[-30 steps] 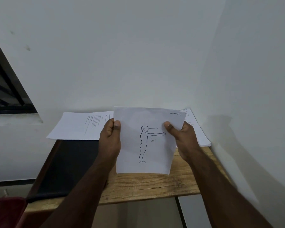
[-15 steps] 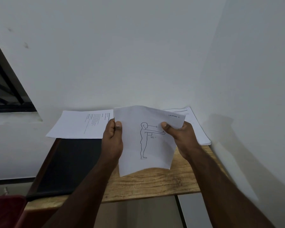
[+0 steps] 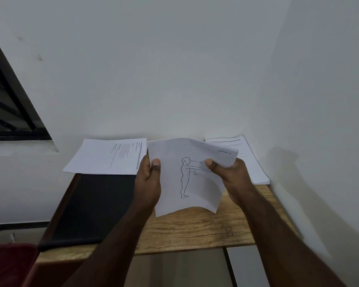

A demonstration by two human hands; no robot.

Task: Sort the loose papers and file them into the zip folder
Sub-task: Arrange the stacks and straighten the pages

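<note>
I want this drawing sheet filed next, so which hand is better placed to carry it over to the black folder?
Left, probably. The left hand already grips the drawing sheet on the edge nearest the black folder, which lies on that side of the table. The right hand holds the far edge, near the right paper stack.

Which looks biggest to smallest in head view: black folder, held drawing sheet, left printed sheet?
1. black folder
2-3. held drawing sheet and left printed sheet: look alike; the held one is nearer the camera and bowed, so unranked.
</note>
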